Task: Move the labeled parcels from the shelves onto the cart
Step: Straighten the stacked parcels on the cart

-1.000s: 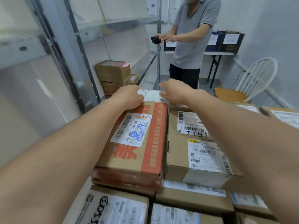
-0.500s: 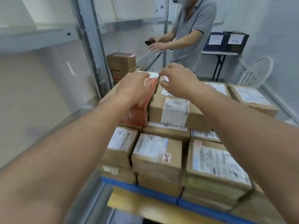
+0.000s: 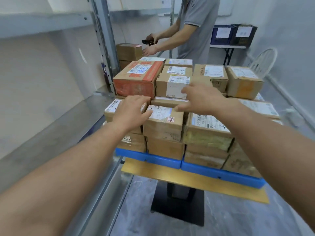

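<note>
Parcels [image 3: 163, 124] fill the cart [image 3: 187, 180]; left hand [image 3: 131, 111] and right hand [image 3: 202, 99] hover above, loose-fingered and empty, so the next shelf box [image 3: 129, 51] wants both sides gripped.

Parcel depot storeroom. Landmark: flat cart with yellow wooden deck [image 3: 190, 179], carrying brown cardboard parcels with white barcoded shipping labels [image 3: 163, 128], stacked in layers on blue plastic trays [image 3: 148, 156]. Left of the cart: grey perforated-steel shelving [image 3: 105, 40] holding further brown cardboard boxes [image 3: 129, 51]. Beyond the cart: person in grey polo shirt [image 3: 197, 28] holding a black handheld scanner [image 3: 149, 42]; behind them, dark paper-labelled crates [image 3: 221, 34] on a folding table [image 3: 226, 47].
</note>
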### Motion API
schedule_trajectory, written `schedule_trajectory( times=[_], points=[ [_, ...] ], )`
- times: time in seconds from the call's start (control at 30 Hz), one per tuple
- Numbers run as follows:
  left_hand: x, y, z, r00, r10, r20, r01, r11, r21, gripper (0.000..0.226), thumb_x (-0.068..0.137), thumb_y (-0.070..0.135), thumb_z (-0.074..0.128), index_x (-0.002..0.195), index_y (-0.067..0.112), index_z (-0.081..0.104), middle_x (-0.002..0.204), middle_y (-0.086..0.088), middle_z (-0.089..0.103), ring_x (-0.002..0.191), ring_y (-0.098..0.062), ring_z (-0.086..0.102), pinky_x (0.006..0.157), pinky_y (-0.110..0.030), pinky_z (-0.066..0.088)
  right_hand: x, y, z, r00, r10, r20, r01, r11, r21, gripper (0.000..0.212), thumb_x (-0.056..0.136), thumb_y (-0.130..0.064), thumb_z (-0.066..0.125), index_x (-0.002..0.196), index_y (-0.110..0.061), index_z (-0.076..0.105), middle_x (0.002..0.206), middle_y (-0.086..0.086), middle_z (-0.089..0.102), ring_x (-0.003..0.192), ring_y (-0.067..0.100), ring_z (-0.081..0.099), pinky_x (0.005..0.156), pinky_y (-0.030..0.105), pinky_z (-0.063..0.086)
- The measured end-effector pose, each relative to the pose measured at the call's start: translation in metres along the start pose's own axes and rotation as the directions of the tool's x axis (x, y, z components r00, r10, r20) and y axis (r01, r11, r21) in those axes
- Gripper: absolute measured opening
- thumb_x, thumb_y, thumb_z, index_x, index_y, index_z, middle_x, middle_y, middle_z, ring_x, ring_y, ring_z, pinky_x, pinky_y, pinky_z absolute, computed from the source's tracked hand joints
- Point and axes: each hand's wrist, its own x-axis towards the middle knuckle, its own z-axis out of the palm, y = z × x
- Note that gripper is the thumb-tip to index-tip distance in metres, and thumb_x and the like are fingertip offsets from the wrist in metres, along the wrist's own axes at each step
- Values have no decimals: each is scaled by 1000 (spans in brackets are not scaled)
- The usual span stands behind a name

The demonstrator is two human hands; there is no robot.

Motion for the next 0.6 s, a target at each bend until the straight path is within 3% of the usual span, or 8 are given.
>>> schedule_trajectory(
  times=[0.17,0.27,0.37,0.47,0.6],
  points=[
    [-2,-17,15,979,-4,204,-22,992,127,64,90,46,53,146,26,30,153,-2,30,140,-22,25,113,-37,21,-28,7,29,956,158,246,-144,987,-73,84,72,-65,66,136,-18,42,136,7,43,126,26,42,92,40,42],
    [-2,-24,24,965,1,261,-43,987,152,62,91,46,53,146,28,30,155,-2,25,142,-21,21,113,-37,16,-34,3,42,920,237,313,-207,970,-126,58,78,-48,68,120,-15,44,132,8,46,118,27,46,86,38,44],
    [1,-28,28,969,34,244,-66,990,125,54,93,42,52,143,30,37,155,2,25,142,-19,20,114,-36,13,-33,1,49,916,270,296,-235,960,-149,49,87,-31,62,127,-13,40,134,11,41,124,29,39,87,40,42],
    [3,-31,32,973,57,223,-80,992,94,50,93,40,52,141,33,39,155,6,24,142,-18,19,114,-36,12,-29,2,54,928,265,263,-236,962,-137,55,90,-30,59,138,-16,36,138,11,39,128,30,36,92,42,44],
    [3,-30,38,980,87,180,-107,989,100,48,93,44,51,138,33,43,154,7,27,141,-19,21,113,-36,12,-24,5,60,934,262,243,-234,962,-139,51,87,-31,62,133,-19,41,135,8,43,126,28,37,92,45,47]
  ],
)
